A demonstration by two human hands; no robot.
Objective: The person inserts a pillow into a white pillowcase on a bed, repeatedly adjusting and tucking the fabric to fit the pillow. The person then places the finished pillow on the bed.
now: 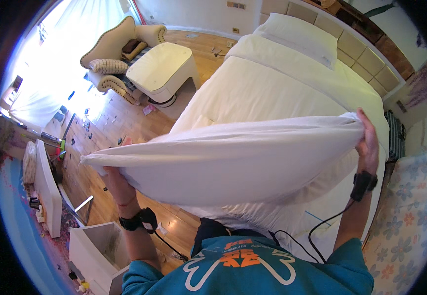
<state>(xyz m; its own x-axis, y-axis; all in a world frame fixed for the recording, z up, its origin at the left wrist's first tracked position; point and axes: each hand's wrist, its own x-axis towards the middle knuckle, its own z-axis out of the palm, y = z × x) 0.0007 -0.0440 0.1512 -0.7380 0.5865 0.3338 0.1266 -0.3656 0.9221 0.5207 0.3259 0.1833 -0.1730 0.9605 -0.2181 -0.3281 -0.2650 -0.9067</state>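
A white pillow (235,162), or a pillowcase with something soft in it, hangs between my hands, bulging down in the middle. My left hand (115,177) grips its left corner, the fingers mostly hidden by the cloth. Its right corner is held by my right hand (367,138), raised over the bed's right side. Beneath and beyond the cloth lies a bed with a cream-white quilt (272,88), folded back near the top. Another white pillow (300,37) rests against the padded headboard (361,55).
A white coffee table (160,68) and a cream sofa (110,44) stand at the upper left. Small litter is scattered on the wooden floor (102,121). An open white cabinet or drawer (95,254) is at the lower left. Cables run from my wrist straps.
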